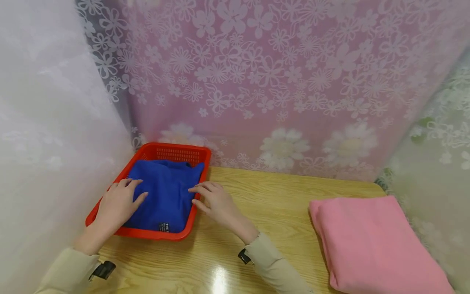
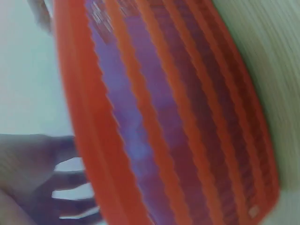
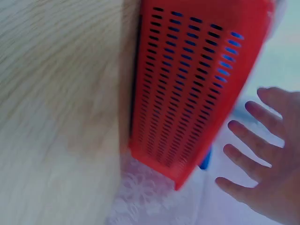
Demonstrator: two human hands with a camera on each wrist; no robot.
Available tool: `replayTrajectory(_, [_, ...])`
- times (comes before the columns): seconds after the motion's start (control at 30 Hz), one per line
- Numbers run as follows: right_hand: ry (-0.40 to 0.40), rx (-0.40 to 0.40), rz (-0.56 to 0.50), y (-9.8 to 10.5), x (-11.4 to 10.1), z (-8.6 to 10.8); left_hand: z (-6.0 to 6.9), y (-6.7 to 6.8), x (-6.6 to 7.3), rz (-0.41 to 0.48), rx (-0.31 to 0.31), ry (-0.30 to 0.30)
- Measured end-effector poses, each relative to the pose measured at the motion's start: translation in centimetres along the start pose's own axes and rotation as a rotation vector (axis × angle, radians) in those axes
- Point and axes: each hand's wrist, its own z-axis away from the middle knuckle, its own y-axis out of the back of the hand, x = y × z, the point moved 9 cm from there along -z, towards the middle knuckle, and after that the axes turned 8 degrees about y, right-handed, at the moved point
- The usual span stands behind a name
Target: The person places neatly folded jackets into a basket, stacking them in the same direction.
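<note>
Blue cloth (image 1: 165,196) with black label (image 1: 164,227) is contained in red plastic basket (image 1: 147,234), left side of wood-grain counter (image 1: 264,200). Left hand (image 1: 118,203) is held at left rim, fingers spread; contact with cloth can't be told. Right hand (image 1: 219,204) is held over right rim, fingers spread. Folded pink cloth (image 1: 374,245) is seen well apart, counter's right side.

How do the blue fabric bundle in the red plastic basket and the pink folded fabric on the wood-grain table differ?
Place: the blue fabric bundle lies inside the red plastic basket; the pink folded fabric lies directly on the wood-grain table.
Label: the blue fabric bundle shows a dark label with pale lettering; none shows on the visible part of the pink folded fabric.
Shared: both look single-coloured.
</note>
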Motion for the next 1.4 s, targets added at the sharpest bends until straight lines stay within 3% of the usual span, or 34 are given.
replayTrajectory(0.07, [0.008,0.105,-0.005,2.1,0.3,1.0,0.2,1.1,2.2,0.040,0.101,-0.030])
replayTrajectory(0.13, [0.011,0.195,-0.014,4.0,0.7,2.1,0.4,1.7,4.3,0.088,0.161,-0.054])
replayTrajectory(0.27, [-0.005,0.303,-0.008,7.3,2.0,4.5,0.5,1.4,8.2,0.155,0.173,-0.077])
replayTrajectory(0.63, [-0.155,0.313,0.060,13.3,6.3,11.8,0.8,-0.8,18.1,0.301,0.172,-0.215])
replayTrajectory(0.87, [-0.238,0.329,0.201,17.1,9.1,17.9,1.2,-3.3,23.4,0.356,0.146,-0.298])
replayTrajectory(1.03, [-0.320,0.324,0.229,19.2,11.2,22.1,1.4,-6.0,27.6,0.400,0.061,-0.353])
replayTrajectory(1.4, [-0.440,0.268,0.252,22.5,14.8,31.1,2.9,-11.2,35.6,0.465,-0.175,-0.379])
